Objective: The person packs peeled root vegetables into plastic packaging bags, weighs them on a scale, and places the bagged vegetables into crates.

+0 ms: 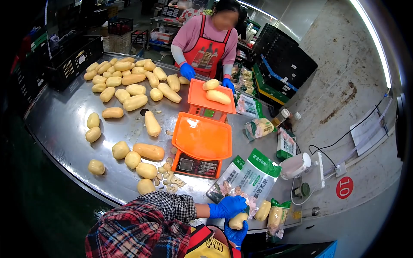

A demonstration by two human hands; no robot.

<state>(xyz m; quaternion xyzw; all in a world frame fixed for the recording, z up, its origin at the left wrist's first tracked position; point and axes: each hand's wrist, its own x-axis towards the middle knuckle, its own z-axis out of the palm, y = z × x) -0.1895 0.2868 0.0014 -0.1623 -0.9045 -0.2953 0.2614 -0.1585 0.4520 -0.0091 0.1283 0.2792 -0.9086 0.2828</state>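
My right hand (235, 234), in a blue glove, is wrapped round a pale yellow lotus root piece (237, 221) from below, close to my apron. From above, my left hand (228, 207), also blue-gloved, closes on the upper end of the same piece. A small green edge shows between the fingers; I cannot tell what it belongs to. Just beyond lie flat green-and-white printed bags (257, 174). To the right are another lotus root piece (263, 211) and a filled bag (276, 217).
An orange-tray scale (202, 136) stands ahead, and a second scale (211, 95) behind it holds two pieces. Many lotus roots (135, 102) cover the table's left side. Trimmed slices (174, 182) lie by the near scale. A co-worker (208, 43) in blue gloves stands opposite.
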